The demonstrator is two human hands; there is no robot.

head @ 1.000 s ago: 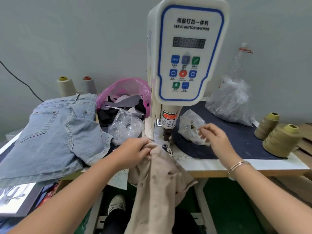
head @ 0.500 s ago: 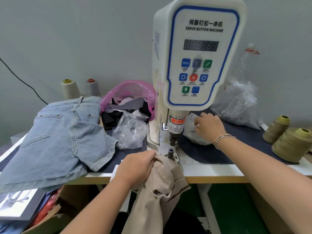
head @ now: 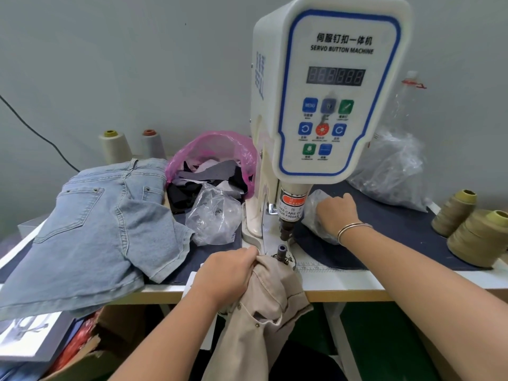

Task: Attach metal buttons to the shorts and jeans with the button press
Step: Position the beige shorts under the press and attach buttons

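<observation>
Left hand [head: 225,273] grips bunched waistband of beige shorts [head: 264,312], fingers curled into the cloth, just in front of the button press [head: 324,105] lower die [head: 282,249]; shorts hang off the surface [head: 357,284] edge. Right hand [head: 334,213], fingers curled, reaches into a small clear plastic bag [head: 313,213] right of the press; what it pinches cannot be told. Denim shorts [head: 90,224] lie left of the press

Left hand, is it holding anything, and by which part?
The left hand grips the beige cotton garment by a bunched fold at its top edge, beside the button machine's lower die.
</observation>
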